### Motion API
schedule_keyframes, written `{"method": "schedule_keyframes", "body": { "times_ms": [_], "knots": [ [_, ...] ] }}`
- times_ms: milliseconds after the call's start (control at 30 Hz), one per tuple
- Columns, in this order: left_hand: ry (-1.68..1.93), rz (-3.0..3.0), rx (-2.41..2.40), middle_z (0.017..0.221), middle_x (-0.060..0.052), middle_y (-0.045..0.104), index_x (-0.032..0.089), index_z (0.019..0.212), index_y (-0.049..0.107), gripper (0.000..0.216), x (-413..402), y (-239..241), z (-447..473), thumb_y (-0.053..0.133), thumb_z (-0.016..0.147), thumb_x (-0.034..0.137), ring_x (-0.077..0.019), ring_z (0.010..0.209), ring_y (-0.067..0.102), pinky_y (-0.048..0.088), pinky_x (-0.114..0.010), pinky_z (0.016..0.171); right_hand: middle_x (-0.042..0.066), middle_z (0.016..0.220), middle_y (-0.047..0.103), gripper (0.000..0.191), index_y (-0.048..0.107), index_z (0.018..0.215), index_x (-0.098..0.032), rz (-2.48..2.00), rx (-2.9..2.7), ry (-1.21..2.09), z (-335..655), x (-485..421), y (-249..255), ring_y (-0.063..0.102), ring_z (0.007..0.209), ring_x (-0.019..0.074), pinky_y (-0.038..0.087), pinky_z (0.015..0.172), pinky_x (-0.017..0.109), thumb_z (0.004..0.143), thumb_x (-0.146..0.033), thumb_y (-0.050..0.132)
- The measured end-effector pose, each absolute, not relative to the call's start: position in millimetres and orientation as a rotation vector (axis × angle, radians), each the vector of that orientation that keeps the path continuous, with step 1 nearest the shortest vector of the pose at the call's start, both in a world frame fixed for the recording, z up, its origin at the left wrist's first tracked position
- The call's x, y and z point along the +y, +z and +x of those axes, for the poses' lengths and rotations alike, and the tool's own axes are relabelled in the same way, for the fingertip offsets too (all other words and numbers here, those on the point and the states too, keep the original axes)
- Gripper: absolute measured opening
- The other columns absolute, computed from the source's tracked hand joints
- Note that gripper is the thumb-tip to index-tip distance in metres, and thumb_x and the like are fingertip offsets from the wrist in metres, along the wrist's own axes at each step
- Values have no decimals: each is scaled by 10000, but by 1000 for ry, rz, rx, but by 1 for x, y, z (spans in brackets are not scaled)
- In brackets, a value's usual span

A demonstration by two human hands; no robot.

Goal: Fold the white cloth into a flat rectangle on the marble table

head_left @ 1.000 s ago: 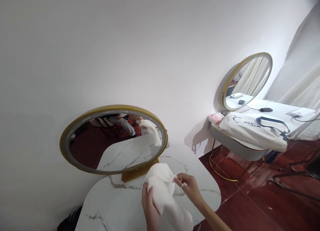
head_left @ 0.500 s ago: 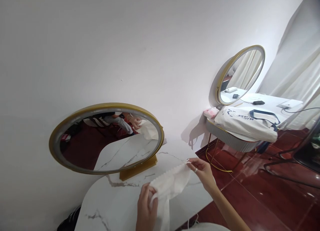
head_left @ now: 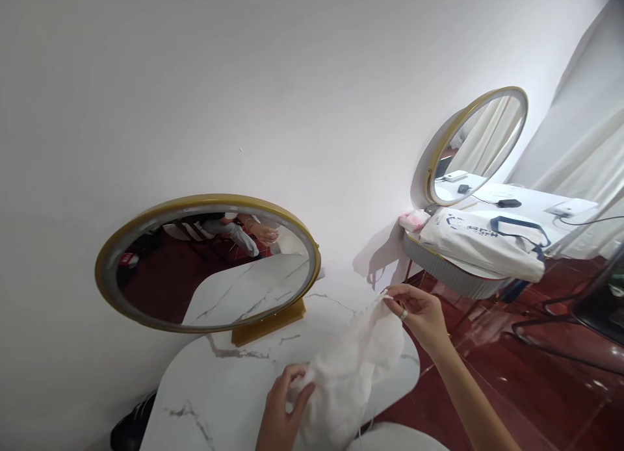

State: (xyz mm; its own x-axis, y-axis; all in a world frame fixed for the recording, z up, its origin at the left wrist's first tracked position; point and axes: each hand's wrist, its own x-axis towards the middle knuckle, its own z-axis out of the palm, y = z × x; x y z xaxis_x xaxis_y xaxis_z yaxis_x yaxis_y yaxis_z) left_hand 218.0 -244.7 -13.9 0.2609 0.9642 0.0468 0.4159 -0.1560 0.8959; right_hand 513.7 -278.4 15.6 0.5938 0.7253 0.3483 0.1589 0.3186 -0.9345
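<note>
White, thin, soft cloth (head_left: pixel 348 373), slightly blurred, stretched slantwise between both hands over the right part of a marbled table (head_left: pixel 190 379). Upper edge runs lower left to upper right, and that line is the cloth's long axis as it shows; the rest hangs in loose folds toward the wearer. Left hand (head_left: pixel 283 402) at the low end: thumb and fingers closed loosely on the edge, nearer the wearer. Right hand (head_left: pixel 419 318) at the high end: thumb and fingertips pinching a corner, further out, near the table's right side, ring (head_left: pixel 403 314) on one finger. Neither hand is nearer the cloth, since both touch it; cloth lies to the right of the left hand, and left of and below the right. Can't tell if the hanging part touches the tabletop. Gold-rimmed mirror (head_left: pixel 234 275) sits beyond the left hand, apart from the cloth, on a gold base (head_left: pixel 268 324). Pale rounded surface (head_left: pixel 400 439) below, cut off by the frame, probably a seat. Off right, well apart: printed bag (head_left: pixel 480 243) on another table, pink packet (head_left: pixel 414 220) beside it.
</note>
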Motion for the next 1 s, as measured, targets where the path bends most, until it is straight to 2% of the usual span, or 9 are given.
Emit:
{"method": "schedule_keyframes", "body": {
  "times_ms": [100,233,300,500,600,700,800,900,1000],
  "knots": [
    [830,1788,1273,738,-31,622,229,700,612,365,-240,-14,211,628,738,591,-202,734,582,483,-269,712,50,756,683,245,691,749,-195,-1210,-904,454,516,-278,21,620,687,146,524,623,246,702,-425,763],
    [642,1704,1309,802,-74,682,233,691,686,321,-232,-17,203,767,600,530,-283,868,608,482,-360,859,47,747,680,249,688,740,-188,-1205,-866,413,525,-275,28,617,684,143,521,623,252,680,-411,781],
    [578,1657,1263,801,-81,698,228,684,704,291,-227,-16,201,776,601,497,-291,861,617,475,-383,889,44,744,677,270,686,726,-182,-1224,-825,376,534,-276,34,615,670,142,521,610,259,650,-416,798],
    [892,1728,1227,844,-87,712,207,613,705,244,-215,12,194,759,651,442,-245,845,650,500,-335,866,38,773,675,299,679,681,-185,-1297,-838,389,555,-295,52,638,747,163,544,658,285,561,-394,856],
    [986,1866,1209,810,-62,715,213,657,713,187,-222,36,188,739,701,394,-218,790,663,538,-319,787,37,804,667,313,668,682,-193,-1387,-789,394,550,-318,61,630,726,151,542,607,269,555,-402,864],
    [933,2072,1118,802,-28,724,223,724,708,87,-238,60,179,708,756,304,-187,755,679,560,-283,721,31,846,649,287,664,721,-222,-1491,-759,431,538,-349,72,573,568,119,495,457,265,597,-409,845],
    [834,2245,1027,839,10,733,242,774,698,21,-254,78,164,689,785,227,-150,747,695,569,-235,704,30,814,626,250,670,783,-280,-1534,-763,406,526,-378,85,532,477,137,479,380,314,633,-409,823],
    [812,2282,1036,848,35,734,262,806,680,50,-260,92,152,695,783,219,-141,759,706,576,-220,717,39,870,603,252,664,815,-309,-1551,-737,352,521,-391,96,555,483,157,495,355,340,635,-398,815],
    [826,2223,1104,807,34,723,252,792,635,57,-250,100,154,692,787,248,-158,798,708,576,-240,748,30,881,605,233,651,789,-323,-1542,-748,338,530,-379,101,582,510,166,531,412,359,629,-346,819]
  ]
}}
